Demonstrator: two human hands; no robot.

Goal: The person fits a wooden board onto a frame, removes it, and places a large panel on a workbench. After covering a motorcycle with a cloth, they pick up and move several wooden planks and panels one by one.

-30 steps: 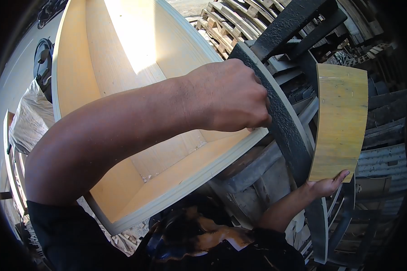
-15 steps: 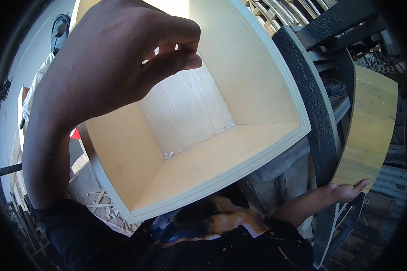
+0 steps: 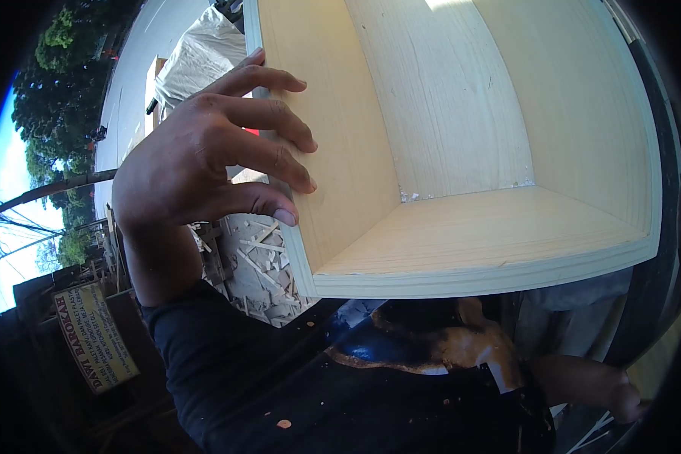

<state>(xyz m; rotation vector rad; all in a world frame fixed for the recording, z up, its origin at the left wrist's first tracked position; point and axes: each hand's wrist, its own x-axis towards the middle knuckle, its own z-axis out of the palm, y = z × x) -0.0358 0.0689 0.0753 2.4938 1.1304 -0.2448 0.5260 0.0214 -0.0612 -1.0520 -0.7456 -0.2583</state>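
Note:
A pale wooden box (image 3: pixel 469 280), open towards me, fills the upper middle and right. My left hand (image 3: pixel 238 144) is bent over its left rim, fingertips against the inner side panel and thumb at the front edge. White crumbs lie along the inner back corner. At the lower right, dim near the view's border, my right hand (image 3: pixel 632 401) is at the lower end of a yellowish wooden board (image 3: pixel 662 356). Most of that board is out of view.
Wood scraps (image 3: pixel 268 265) litter the ground below the box's left side. Behind stand a light cloth cover (image 3: pixel 208 57), a road and trees. A sign (image 3: pixel 97 337) hangs at the lower left. A dark frame (image 3: pixel 662 144) runs along the box's right.
The view has turned left, so the box and board appear farther right. My left hand, earlier raised in front of the box with fingers curled, has come down onto its left rim.

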